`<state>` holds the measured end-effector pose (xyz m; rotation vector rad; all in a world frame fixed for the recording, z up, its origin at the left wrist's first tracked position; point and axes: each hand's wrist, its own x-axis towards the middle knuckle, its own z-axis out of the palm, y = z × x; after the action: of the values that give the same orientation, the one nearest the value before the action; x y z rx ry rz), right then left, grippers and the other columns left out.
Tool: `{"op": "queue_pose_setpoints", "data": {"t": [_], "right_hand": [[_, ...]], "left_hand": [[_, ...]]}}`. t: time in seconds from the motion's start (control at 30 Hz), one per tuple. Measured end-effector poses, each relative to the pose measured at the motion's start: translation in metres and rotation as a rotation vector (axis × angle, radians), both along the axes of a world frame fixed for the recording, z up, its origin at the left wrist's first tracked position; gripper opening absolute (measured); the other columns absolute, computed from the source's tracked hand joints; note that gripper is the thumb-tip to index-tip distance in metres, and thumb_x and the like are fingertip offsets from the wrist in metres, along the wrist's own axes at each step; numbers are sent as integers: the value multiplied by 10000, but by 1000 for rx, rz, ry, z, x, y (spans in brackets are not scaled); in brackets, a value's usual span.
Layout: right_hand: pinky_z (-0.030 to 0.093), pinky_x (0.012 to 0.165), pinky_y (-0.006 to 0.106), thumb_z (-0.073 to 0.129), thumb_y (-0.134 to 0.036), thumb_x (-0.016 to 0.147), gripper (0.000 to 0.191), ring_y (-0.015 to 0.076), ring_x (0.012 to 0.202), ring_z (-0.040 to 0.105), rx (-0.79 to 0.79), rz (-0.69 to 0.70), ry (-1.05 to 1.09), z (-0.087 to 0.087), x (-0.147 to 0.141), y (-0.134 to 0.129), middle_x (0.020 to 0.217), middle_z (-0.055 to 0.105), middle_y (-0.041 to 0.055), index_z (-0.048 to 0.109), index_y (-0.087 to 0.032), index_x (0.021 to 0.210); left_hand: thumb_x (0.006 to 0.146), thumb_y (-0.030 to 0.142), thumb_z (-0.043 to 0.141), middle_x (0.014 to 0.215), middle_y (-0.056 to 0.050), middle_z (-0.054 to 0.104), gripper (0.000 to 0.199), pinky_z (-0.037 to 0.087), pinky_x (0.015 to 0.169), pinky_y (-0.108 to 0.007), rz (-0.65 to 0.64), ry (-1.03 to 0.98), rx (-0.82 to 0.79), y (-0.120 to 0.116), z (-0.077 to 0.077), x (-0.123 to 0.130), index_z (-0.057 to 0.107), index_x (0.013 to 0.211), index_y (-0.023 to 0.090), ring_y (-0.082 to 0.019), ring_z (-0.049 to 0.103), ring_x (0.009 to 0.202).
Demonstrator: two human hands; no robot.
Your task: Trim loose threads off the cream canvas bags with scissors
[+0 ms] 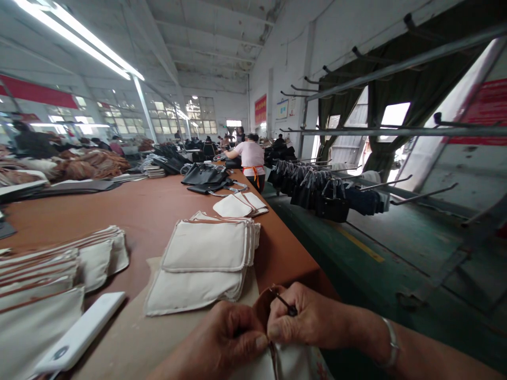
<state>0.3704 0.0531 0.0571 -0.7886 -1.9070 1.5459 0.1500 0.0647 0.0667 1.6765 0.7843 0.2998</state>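
At the bottom of the head view, my left hand [225, 338] is closed, thumb and forefinger pinching a cream fabric piece with brown edging [291, 361]. Pressed against it, my right hand [301, 316] is also closed and meets the same edge. A small dark metal tool with a thin shaft [282, 300] sticks out of the right fist; its exact kind is unclear. A brown flap [264, 306] rises behind the fingertips. Just beyond my hands lies a stack of cream stitched panels [206, 245]. The lower part of the held piece is cut off by the frame.
Rows of cream panels with brown edges [59, 269] and a white oblong device [83, 330] lie left on the brown table [146, 206]. Black bags [206, 177] sit farther along. A person [250, 155] stands at the table's side. A metal rack [356, 129] with hanging bags [317, 192] is right.
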Motion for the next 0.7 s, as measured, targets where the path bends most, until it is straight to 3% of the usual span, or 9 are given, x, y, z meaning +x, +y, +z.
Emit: {"op": "queue_pose_setpoints", "data": {"t": [0.1, 0.23, 0.3, 0.37, 0.43, 0.53, 0.7], "right_hand": [[296, 529, 202, 641, -390, 875, 349, 73, 581, 385, 63, -3, -46, -2, 0, -2, 627, 453, -36, 552, -127, 664], [275, 510, 173, 598, -255, 837, 258, 58, 562, 361, 177, -79, -77, -11, -2, -6, 599, 431, -45, 492, -139, 632], [284, 518, 180, 598, -278, 840, 241, 69, 579, 383, 144, -92, -52, -16, -1, -8, 614, 455, -34, 525, -137, 658], [277, 506, 194, 614, -330, 842, 261, 76, 564, 377, 72, -96, -11, -19, -1, -9, 600, 444, -36, 546, -139, 677], [270, 495, 204, 633, -334, 823, 272, 76, 546, 362, 38, -108, 28, -19, -2, -9, 581, 427, -40, 542, -141, 655], [284, 509, 205, 643, -275, 801, 251, 80, 564, 381, 53, -125, 60, -17, -6, -10, 578, 438, -35, 543, -137, 617], [314, 521, 202, 642, -285, 839, 271, 81, 572, 417, 89, -120, 62, -15, -7, -5, 596, 484, -29, 568, -128, 631]], "left_hand": [[883, 504, 525, 640, 39, 363, 394, 200, 497, -252, -9, 120, 159, -3, 9, 7, 472, 671, 176, -104, 299, 587], [863, 373, 509, 678, 11, 457, 285, 229, 535, -256, 53, 268, 396, -5, 0, 8, 457, 659, 181, -118, 365, 612], [869, 458, 536, 686, 15, 440, 343, 241, 547, -255, 31, 187, 321, -5, -10, 3, 458, 679, 183, -122, 359, 624], [899, 577, 497, 713, 25, 390, 429, 263, 569, -248, 8, 34, 120, -4, -18, -5, 463, 729, 185, -125, 330, 654], [947, 633, 365, 741, 22, 371, 507, 288, 611, -248, 66, -86, -53, -4, -23, -12, 501, 776, 176, -133, 315, 689], [976, 640, 218, 737, 12, 375, 623, 285, 619, -259, 187, -120, -131, -4, -24, -15, 568, 792, 159, -144, 303, 697], [876, 654, 535, 686, 39, 301, 501, 187, 540, -266, -48, -100, -145, -5, -15, 1, 449, 715, 187, -113, 218, 618]]}}
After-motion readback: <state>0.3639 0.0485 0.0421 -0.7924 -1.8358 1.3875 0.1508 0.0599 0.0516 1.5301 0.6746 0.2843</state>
